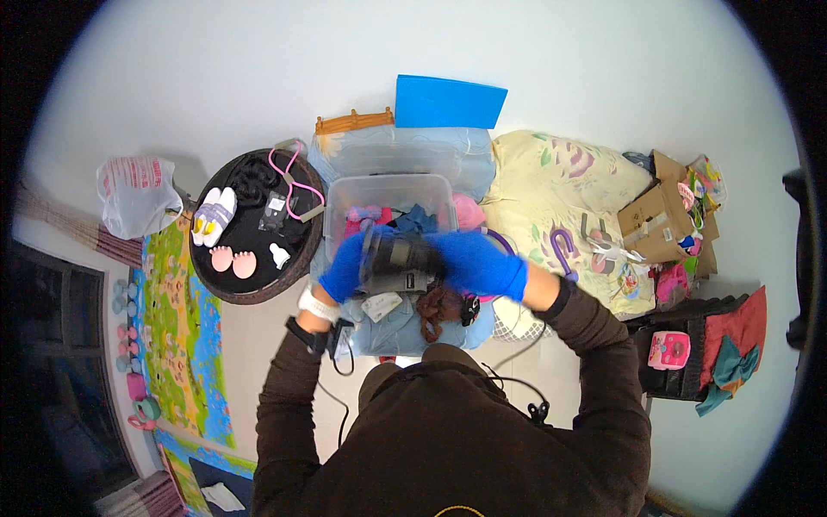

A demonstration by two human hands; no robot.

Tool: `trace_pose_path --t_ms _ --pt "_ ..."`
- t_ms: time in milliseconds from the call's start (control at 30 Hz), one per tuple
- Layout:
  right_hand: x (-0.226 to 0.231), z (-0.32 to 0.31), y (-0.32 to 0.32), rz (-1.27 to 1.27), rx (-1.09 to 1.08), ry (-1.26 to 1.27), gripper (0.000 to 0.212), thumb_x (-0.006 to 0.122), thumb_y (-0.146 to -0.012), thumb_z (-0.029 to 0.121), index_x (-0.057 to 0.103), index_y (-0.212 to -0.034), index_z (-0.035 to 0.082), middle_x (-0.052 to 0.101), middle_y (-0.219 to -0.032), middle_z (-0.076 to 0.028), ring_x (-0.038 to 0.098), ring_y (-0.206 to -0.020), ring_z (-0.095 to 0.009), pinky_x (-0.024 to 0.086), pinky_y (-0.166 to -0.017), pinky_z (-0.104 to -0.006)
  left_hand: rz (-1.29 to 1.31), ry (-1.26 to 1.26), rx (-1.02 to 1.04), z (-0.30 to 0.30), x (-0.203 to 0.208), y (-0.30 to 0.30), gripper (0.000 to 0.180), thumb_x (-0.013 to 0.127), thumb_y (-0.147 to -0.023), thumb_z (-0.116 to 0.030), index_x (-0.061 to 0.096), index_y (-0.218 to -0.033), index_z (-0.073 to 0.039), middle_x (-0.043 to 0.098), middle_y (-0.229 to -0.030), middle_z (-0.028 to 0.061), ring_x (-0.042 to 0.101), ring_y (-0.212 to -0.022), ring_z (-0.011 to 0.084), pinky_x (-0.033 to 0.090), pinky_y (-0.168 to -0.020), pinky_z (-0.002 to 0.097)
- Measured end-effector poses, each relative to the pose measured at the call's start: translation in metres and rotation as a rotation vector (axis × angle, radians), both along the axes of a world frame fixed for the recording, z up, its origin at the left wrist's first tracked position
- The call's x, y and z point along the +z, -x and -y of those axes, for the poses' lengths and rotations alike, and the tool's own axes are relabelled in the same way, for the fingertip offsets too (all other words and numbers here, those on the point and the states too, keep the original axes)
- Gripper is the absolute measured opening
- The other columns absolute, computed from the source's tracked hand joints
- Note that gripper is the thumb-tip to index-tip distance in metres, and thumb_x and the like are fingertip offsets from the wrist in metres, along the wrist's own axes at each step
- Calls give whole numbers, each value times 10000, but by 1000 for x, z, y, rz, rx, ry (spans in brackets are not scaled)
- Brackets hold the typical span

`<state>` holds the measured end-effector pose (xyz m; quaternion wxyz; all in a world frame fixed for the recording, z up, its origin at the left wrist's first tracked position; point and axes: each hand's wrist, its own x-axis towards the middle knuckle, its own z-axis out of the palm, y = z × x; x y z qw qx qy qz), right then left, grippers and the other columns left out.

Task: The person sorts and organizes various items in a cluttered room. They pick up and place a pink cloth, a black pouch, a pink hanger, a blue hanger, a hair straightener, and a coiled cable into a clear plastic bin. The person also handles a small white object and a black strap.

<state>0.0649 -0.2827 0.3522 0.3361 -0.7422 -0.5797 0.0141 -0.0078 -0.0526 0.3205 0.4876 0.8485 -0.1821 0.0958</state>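
Note:
Both my hands wear blue gloves. My left hand [344, 269] closes on one side of a dark, blurred thing [401, 257]; its kind I cannot make out. On the thing's other side is my right hand [484, 264], smeared by motion, its fingers seemingly closed on it. The thing hangs over the near part of a clear plastic bin [388, 183], hiding its front. Inside the bin lie a pink and purple bundle [365, 213] and blue cloth [417, 219]. Just below my hands are a white object [381, 304] and a brown fluffy item [431, 317].
Left stands a round dark table [250, 289] with white slippers [214, 217], pink foot-shaped pads [233, 260] and a pink-corded item [297, 194]. On the right are a floral cushion [560, 168], a purple curved handle [564, 250], a cardboard box [659, 220] and a black basket [672, 379].

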Motion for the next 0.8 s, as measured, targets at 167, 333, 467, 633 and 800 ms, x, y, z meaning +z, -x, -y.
trace_pose_path --t_ms 167,333,467,633,800 --pt "16 17 -57 30 -605 323 129 563 -812 158 582 -902 68 604 -750 -210 611 -656 -359 487 -554 -424 -92 -348 -33 44 -6 32 179 520 -856 -141 597 -1016 -123 627 -868 119 627 -776 301 493 -600 369" --pt "4 11 8 63 99 358 162 538 -791 86 577 -942 42 614 -793 -196 627 -750 -326 490 -621 -405 144 -251 4 0 26 -10 205 570 -809 -116 608 -1010 -114 635 -865 120 627 -738 300 493 -603 354" --pt "33 19 -18 -116 -323 67 272 599 -760 116 532 -1014 45 613 -830 -213 611 -778 -364 484 -627 -420 300 -86 32 23 15 -6 219 571 -835 -144 598 -1049 -112 642 -913 130 629 -777 311 495 -615 344" --pt "20 27 -56 231 -653 384 167 592 -744 183 571 -867 71 600 -737 -197 595 -643 -379 472 -538 -428 -61 -330 -31 40 22 14 153 549 -874 -170 603 -1009 -124 633 -876 122 624 -771 318 496 -617 360" --pt "16 24 15 4 63 287 187 576 -756 97 623 -934 67 618 -853 -202 622 -759 -333 494 -659 -407 84 -143 -67 12 22 -20 156 538 -880 -173 609 -996 -97 650 -888 85 625 -764 306 492 -621 342"
